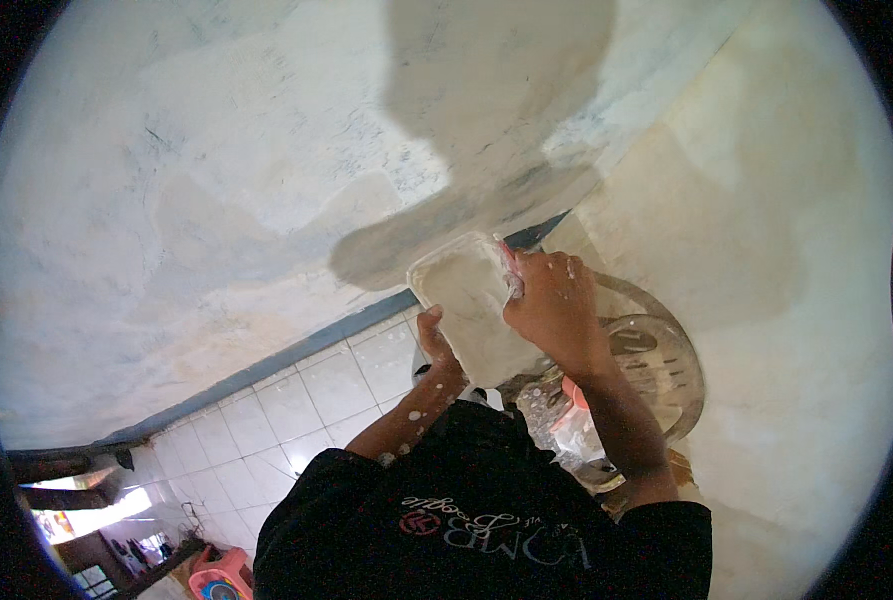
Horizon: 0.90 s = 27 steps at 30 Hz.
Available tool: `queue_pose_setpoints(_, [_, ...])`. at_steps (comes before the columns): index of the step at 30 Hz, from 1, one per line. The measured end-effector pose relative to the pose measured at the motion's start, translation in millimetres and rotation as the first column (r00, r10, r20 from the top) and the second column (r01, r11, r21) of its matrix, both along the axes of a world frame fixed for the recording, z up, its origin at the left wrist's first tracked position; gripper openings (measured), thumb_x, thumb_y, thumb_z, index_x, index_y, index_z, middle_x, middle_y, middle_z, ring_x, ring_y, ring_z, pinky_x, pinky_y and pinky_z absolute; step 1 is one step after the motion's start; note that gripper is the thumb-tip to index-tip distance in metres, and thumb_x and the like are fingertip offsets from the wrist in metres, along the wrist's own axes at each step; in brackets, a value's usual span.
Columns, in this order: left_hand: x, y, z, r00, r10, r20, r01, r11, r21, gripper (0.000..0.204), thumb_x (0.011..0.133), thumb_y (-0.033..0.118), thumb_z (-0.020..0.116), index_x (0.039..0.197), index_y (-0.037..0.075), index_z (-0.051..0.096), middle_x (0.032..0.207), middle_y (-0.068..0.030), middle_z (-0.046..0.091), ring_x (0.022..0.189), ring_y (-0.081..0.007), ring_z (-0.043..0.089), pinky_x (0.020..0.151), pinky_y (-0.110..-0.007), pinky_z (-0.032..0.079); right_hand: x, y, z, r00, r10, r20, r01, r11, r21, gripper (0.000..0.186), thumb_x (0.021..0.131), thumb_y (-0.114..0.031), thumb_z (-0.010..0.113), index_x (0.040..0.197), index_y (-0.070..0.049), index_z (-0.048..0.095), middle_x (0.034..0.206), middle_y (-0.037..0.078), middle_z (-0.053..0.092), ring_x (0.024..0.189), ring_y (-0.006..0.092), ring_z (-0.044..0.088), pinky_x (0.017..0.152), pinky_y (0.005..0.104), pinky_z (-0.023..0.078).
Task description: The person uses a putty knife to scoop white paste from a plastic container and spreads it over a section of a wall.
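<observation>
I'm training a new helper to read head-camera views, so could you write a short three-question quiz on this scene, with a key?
1. Which hand holds the small pinkish-red object at the rim of the pale rectangular container?
2. True or false: the left hand is off the container.
3. The floor beside the blue-grey skirting strip is: A) carpeted; B) white-tiled; C) bare wood.

Key:
1. The right hand.
2. False: the left hand grips the container's left side, thumb at its edge.
3. B.
</observation>
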State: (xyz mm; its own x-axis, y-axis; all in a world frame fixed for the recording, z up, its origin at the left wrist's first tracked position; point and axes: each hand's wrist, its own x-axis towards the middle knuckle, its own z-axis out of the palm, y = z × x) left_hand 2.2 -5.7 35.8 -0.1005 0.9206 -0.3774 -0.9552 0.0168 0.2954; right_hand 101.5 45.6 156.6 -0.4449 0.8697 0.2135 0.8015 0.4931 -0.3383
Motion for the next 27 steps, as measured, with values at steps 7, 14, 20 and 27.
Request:
queue_pose_setpoints(7, [7, 3, -16, 1.0, 0.0, -0.029, 0.003, 0.991, 0.13, 0.074, 0.067, 0.046, 0.052, 0.13, 0.008, 0.042, 0.126, -0.0153, 0.049, 0.114, -0.0322, 0.048, 0.1, -0.044, 0.034, -22, -9, -16, 0.986, 0.042, 0.163, -0.024, 0.994, -0.11, 0.036, 0.064, -0.013, 0.064, 0.099, -0.004, 0.062, 0.082, 0.017, 0.061, 0.079, 0.0365, 0.058, 0.072, 0.0465, 0.045])
queue_pose_setpoints(14, [8, 6, -57, 0.986, -0.056, 0.156, 0.065, 0.997, -0.051, 0.064, 0.072, 0.048, 0.051, 0.121, 0.007, 0.049, 0.115, -0.0147, 0.055, 0.106, -0.031, 0.051, 0.097, -0.042, 0.036, -33, -31, -26, 0.996, 0.064, 0.069, -0.066, 0.997, 0.036, 0.031, 0.067, -0.014, 0.063, 0.096, -0.002, 0.063, 0.084, 0.019, 0.062, 0.082, 0.0337, 0.06, 0.073, 0.0437, 0.045])
queue_pose_setpoints(20, [-1, 7, -24, 0.996, 0.079, 0.036, -0.081, 0.995, 0.058, 0.071, 0.07, 0.049, 0.051, 0.128, 0.008, 0.044, 0.121, -0.0152, 0.053, 0.111, -0.0325, 0.05, 0.099, -0.044, 0.037, -11, -4, -15, 0.991, 0.075, -0.113, -0.081, 0.996, -0.044, 0.026, 0.067, -0.012, 0.062, 0.091, -0.004, 0.063, 0.074, 0.02, 0.061, 0.075, 0.0381, 0.058, 0.073, 0.0447, 0.045])
queue_pose_setpoints(27, [-6, 7, -5, 0.999, 0.005, 0.053, -0.01, 0.997, 0.08, 0.076, 0.068, 0.048, 0.052, 0.131, 0.008, 0.041, 0.126, -0.0164, 0.049, 0.113, -0.0352, 0.048, 0.1, -0.048, 0.035, 11, 25, 2, 0.959, -0.009, -0.282, -0.123, 0.887, -0.446, 0.019, 0.064, -0.009, 0.058, 0.08, 0.0, 0.062, 0.068, 0.024, 0.058, 0.07, 0.0406, 0.056, 0.069, 0.0461, 0.044])
